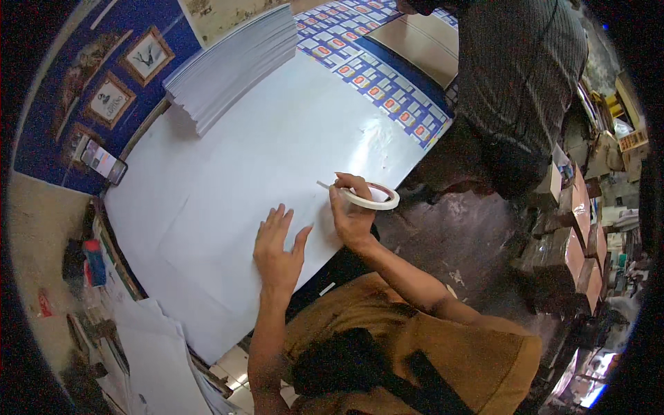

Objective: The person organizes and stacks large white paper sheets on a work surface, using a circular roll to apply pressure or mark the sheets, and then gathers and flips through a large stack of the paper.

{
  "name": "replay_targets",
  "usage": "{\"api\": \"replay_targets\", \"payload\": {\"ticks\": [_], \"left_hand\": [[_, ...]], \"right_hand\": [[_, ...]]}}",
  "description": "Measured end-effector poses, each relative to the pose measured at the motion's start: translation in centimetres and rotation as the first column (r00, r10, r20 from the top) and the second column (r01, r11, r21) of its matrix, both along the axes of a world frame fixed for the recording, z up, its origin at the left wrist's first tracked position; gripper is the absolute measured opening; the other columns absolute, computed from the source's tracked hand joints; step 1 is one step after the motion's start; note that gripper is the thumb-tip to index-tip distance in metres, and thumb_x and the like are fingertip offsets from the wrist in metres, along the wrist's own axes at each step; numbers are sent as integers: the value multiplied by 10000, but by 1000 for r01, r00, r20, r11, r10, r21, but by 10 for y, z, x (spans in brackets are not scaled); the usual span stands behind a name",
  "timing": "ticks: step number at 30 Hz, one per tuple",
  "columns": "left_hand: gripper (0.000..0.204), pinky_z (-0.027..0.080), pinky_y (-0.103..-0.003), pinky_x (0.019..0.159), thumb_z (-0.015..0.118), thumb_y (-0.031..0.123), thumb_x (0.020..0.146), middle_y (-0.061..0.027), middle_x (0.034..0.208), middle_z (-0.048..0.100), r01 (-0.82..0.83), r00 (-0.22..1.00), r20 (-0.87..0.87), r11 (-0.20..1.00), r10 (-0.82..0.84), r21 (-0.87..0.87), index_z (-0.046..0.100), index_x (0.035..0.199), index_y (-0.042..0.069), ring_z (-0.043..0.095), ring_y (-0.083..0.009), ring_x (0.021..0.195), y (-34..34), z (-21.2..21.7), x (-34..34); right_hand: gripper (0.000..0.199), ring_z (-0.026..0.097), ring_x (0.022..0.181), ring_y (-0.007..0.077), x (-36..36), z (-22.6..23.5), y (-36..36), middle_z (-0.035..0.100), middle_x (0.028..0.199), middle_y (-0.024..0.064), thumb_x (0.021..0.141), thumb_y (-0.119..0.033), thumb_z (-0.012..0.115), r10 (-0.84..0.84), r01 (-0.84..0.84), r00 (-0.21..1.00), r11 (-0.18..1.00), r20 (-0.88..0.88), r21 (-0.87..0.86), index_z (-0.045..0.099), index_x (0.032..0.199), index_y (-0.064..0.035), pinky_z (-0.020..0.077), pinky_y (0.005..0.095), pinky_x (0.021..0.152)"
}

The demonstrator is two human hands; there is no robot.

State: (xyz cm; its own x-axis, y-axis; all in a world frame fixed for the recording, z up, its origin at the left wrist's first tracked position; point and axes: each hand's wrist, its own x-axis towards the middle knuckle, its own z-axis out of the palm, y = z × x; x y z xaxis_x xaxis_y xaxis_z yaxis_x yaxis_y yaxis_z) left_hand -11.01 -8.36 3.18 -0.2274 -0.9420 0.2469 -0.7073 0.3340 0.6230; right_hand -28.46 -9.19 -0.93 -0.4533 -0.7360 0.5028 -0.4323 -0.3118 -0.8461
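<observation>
My right hand (353, 216) grips a thin roll of white tape (382, 203) near the right edge of the table. A short free end of the tape sticks out to the left of the fingers. My left hand (278, 250) lies on the large white sheet (214, 200) with its fingers spread and nothing in them. The sheet covers most of the tabletop.
Tall stacked white paper (235, 66) stands at the back left. Blue printed sheets (387, 90) lie at the far end, where another person (519, 83) stands. A phone (104, 163) leans by the left edge. Wrapped bundles (570, 256) are piled at right.
</observation>
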Motion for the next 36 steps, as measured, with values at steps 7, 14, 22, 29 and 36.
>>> {"api": "replay_targets", "payload": {"ticks": [7, 14, 22, 29, 36], "left_hand": [[947, 207, -602, 1162, 798, 380, 809, -258, 1571, 256, -389, 894, 198, 916, 401, -99, 285, 1516, 13, 212, -456, 1461, 67, -2, 91], [944, 135, -631, 1168, 711, 473, 864, -258, 1585, 226, -461, 847, 340, 883, 410, 84, 233, 1539, 18, 198, -450, 1471, 120, -26, 122], [916, 144, -605, 1177, 676, 504, 883, -248, 1566, 282, -309, 927, 247, 948, 282, 77, 259, 1524, 0, 228, -426, 1469, 72, -26, 88], [747, 280, -522, 1148, 715, 271, 881, -245, 1475, 424, -270, 963, 32, 959, 268, 90, 355, 1471, -11, 367, -443, 1380, 108, -25, 94], [546, 342, -529, 1107, 634, 218, 914, -142, 1418, 534, -218, 959, 178, 975, 221, -38, 460, 1398, 35, 451, -364, 1340, 110, -32, 89]], "right_hand": [[300, 561, 898, 126, 2, -4, 3, 594, 985, 68, 911, 45, 626, 51, -47, 983, 998, 178, -28, 574, 1201, -14, 464, 275, 809], [302, 635, 833, 164, 5, 9, 1, 623, 989, 114, 874, 42, 667, 74, -73, 997, 995, 25, -61, 605, 1166, -4, 513, 283, 721], [343, 582, 810, 113, 22, 22, 8, 624, 914, 71, 919, -15, 659, 292, -279, 952, 951, -93, 133, 577, 1252, -5, 486, 268, 720], [426, 599, 801, 182, 71, 32, 24, 632, 876, 81, 866, 10, 690, 620, -588, 785, 744, 1, 319, 600, 1275, -67, 486, 330, 755], [474, 588, 973, 291, 100, 35, 35, 652, 920, 103, 823, -53, 680, 749, -662, 651, 640, -125, 390, 596, 1289, -82, 382, 448, 978]]}}
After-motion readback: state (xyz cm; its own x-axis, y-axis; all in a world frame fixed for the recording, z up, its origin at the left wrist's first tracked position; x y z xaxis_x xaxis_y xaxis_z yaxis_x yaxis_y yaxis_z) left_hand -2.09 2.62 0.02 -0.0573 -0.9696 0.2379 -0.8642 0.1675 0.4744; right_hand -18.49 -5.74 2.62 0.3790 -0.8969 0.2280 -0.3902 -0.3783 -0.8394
